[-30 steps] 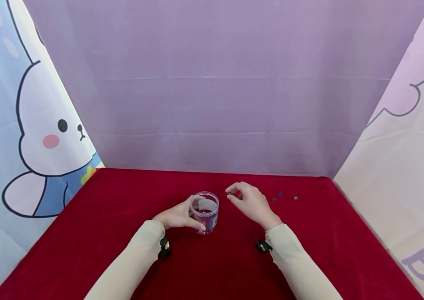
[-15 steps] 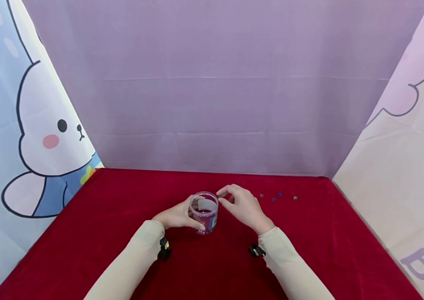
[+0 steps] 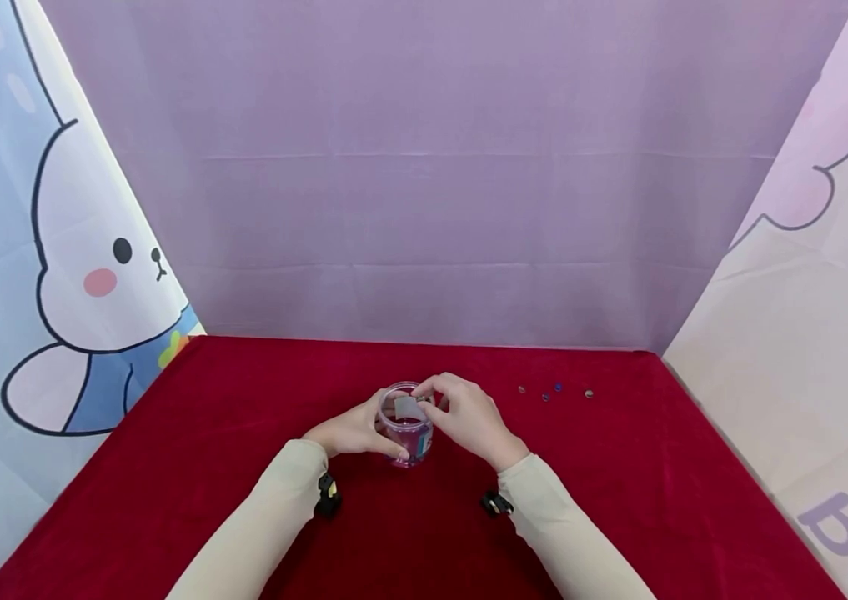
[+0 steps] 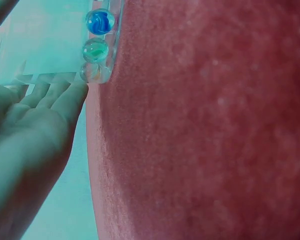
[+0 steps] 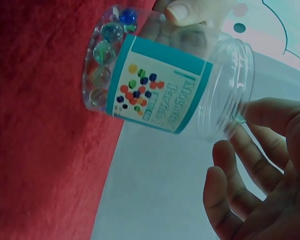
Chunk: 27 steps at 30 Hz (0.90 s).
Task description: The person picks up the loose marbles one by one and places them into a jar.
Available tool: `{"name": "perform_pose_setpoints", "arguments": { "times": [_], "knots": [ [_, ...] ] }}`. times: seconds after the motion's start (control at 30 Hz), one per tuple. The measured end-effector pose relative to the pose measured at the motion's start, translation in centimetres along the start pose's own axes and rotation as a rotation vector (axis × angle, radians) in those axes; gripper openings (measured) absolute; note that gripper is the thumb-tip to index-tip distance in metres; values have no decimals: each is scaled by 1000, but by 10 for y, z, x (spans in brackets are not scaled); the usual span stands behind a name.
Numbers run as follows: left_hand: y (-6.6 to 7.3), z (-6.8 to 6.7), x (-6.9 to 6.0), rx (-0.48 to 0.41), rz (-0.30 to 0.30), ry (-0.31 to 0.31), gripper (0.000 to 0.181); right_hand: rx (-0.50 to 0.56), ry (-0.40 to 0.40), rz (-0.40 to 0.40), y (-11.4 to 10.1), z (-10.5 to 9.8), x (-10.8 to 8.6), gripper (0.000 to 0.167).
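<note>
A clear plastic jar with a printed label stands on the red cloth, its mouth up. My left hand grips it from the left, thumb in front and fingers round the far side. Several glass marbles lie at its bottom, among them a blue one and a green one. At the jar's mouth, my right hand pinches a small glass marble between thumb and forefinger; the other fingers are loosely bent in the right wrist view.
Several marbles lie on the red cloth right of my right hand, among them a blue one and a greenish one. A purple curtain hangs behind the cloth, with printed sheets at both sides.
My right hand has moved left with the marble, from beside the jar to its mouth. One marble on the cloth has come into sight behind it. My left hand and the jar have hardly moved.
</note>
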<state>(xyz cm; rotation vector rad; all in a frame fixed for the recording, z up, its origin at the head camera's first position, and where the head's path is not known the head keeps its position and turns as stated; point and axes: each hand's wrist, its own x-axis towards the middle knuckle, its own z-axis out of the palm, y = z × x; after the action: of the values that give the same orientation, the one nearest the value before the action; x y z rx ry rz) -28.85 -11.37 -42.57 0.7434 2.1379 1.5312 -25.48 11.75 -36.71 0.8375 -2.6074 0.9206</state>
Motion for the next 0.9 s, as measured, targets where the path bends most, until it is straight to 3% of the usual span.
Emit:
{"name": "perform_pose_setpoints", "arguments": {
  "times": [0.27, 0.9],
  "knots": [
    [2, 1, 1, -1, 9, -2, 92, -8, 0, 6, 1, 5, 1, 20],
    [1, 1, 2, -7, 4, -1, 94, -20, 46, 34, 7, -6, -3, 19]
  ]
}}
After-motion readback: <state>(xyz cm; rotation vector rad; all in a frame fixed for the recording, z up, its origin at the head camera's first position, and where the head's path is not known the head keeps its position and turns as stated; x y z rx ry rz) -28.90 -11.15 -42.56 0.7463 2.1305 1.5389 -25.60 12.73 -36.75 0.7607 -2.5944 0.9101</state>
